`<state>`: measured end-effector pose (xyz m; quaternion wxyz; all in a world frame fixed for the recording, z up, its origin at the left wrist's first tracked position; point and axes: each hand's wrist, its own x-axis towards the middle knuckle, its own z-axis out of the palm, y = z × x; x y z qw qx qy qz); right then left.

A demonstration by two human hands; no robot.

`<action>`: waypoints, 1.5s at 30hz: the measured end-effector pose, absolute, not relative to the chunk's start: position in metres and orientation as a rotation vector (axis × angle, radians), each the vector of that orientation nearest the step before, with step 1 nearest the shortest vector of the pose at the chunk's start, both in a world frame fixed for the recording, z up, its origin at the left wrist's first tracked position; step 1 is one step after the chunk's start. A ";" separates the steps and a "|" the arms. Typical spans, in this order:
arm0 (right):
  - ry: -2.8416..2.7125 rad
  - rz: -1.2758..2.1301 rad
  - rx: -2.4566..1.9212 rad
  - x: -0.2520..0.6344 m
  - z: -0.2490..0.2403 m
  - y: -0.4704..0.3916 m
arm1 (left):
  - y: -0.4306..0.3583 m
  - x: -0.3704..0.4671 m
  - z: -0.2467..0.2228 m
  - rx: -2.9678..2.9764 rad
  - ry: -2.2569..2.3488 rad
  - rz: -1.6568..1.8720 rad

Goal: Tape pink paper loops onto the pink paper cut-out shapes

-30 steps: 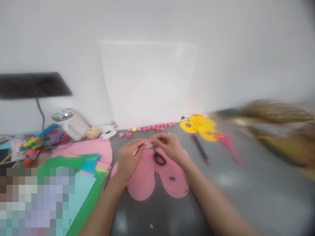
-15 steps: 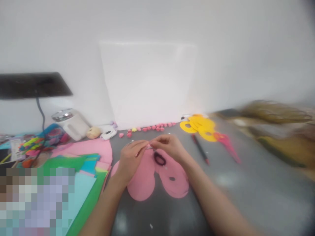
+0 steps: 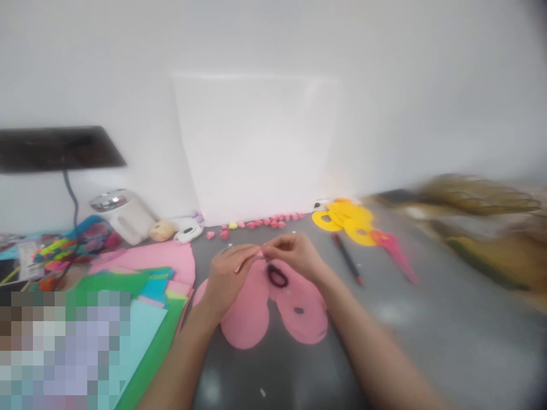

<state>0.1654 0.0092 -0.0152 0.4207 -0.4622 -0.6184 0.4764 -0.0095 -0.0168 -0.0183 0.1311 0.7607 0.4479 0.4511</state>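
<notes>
My left hand and my right hand meet fingertip to fingertip above pink paper shapes with rounded lobes. Both are closed in a pinch. Whatever sits between the fingertips is small and pale, too blurred to name. Just below my right fingers, a dark ring like a hair tie lies on the pink paper. The right-hand lobe has a small dark hole in it.
To the right lie yellow paper cutouts, a black pen and pink scissors. Small pink pieces line the wall. Coloured sheets, a white device and craft supplies crowd the left.
My fingertips have shifted very slightly against each other. The paper, ring and surrounding things look the same.
</notes>
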 end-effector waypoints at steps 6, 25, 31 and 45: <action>-1.574 1.016 -1.191 0.159 -0.017 0.006 | -0.015 -0.009 -0.022 2.231 1.270 1.339; -1.422 0.974 -1.000 0.153 -0.018 0.003 | -0.018 -0.008 -0.011 1.821 1.324 1.466; -1.480 1.051 -1.020 0.153 -0.016 0.002 | -0.019 -0.007 -0.007 1.831 1.250 1.414; -1.516 1.281 -1.010 0.159 -0.013 0.004 | -0.016 -0.011 -0.009 1.907 1.235 1.366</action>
